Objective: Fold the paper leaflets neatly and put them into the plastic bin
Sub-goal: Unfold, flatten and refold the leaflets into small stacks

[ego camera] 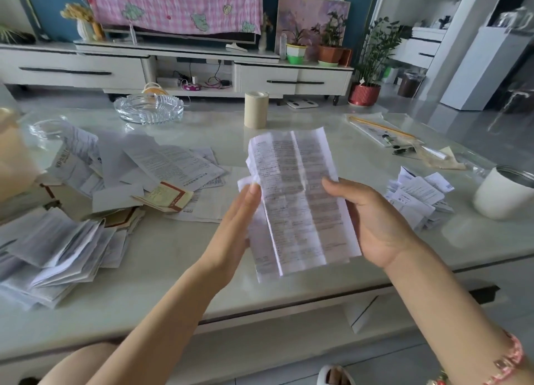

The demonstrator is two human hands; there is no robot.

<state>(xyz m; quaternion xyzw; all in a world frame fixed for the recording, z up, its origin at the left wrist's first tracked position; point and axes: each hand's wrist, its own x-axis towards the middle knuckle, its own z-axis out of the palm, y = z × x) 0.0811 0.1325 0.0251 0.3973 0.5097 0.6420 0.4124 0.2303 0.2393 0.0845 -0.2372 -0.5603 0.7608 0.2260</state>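
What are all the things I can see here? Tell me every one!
held leaflet: one, white, above the table
loose leaflets: many, mostly white, table's left
folded leaflets: several, white, table's right
ashtray: one, clear glass, far left
roll: one, beige, far middle
cup: one, white, right edge
table: one, pale, under everything
left hand: one, holds the leaflet's left edge
right hand: one, holds its right edge
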